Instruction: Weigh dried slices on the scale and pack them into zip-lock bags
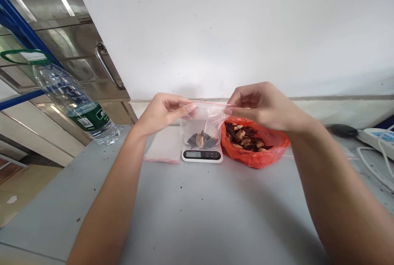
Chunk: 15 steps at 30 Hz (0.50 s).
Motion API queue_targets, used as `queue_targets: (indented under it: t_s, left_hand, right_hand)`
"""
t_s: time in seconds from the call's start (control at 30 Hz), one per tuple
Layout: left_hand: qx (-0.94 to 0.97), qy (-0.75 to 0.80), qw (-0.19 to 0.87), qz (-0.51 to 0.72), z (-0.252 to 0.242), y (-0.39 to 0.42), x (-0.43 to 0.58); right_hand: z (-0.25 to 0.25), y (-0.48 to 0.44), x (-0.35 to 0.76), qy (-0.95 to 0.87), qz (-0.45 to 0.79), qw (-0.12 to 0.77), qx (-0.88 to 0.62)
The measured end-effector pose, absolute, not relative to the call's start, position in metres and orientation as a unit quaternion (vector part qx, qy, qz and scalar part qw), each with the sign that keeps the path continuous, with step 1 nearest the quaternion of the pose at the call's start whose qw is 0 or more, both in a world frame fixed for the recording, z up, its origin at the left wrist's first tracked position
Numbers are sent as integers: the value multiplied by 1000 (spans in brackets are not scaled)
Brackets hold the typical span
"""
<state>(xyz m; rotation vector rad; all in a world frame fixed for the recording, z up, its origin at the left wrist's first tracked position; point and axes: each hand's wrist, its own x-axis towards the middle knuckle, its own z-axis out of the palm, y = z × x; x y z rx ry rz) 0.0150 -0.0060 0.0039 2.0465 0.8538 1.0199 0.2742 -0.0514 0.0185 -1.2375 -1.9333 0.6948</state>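
Observation:
A clear zip bag (pixel 205 123) with a red strip along its top hangs between my two hands. My left hand (pixel 168 111) pinches its upper left corner, and my right hand (pixel 255 103) pinches the upper right one. Inside, at the bottom, lie a few dark dried pieces and a paler one (pixel 200 140). Directly behind the display of a small white digital scale (pixel 202 161) is the bag's lower end; whether it touches the scale I cannot tell. The display appears to read 0.0. To the right, a red plastic bag (pixel 255 160) stands open, filled with dark and pale dried pieces (pixel 244 135).
A stack of flat zip bags (pixel 163 146) lies left of the scale. A large water bottle (pixel 76 101) with a green handle stands at the table's left edge. A white power strip (pixel 377 140) with cables is at the right. The white wall (pixel 234 31) rises behind the grey table (pixel 197 215).

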Motion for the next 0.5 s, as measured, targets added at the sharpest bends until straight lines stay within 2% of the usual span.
queue_targets:
  t_s: [0.2, 0.37, 0.5]
  left_hand:
    - [783, 328, 306, 431, 1, -5, 20]
    - [771, 334, 293, 456, 0, -8, 27]
    - [764, 345, 301, 455, -3, -7, 26]
  right_hand:
    - [10, -46, 278, -738, 313, 393, -450]
    - [8, -43, 278, -740, 363, 353, -443]
    - [8, -42, 277, -740, 366, 369, -428]
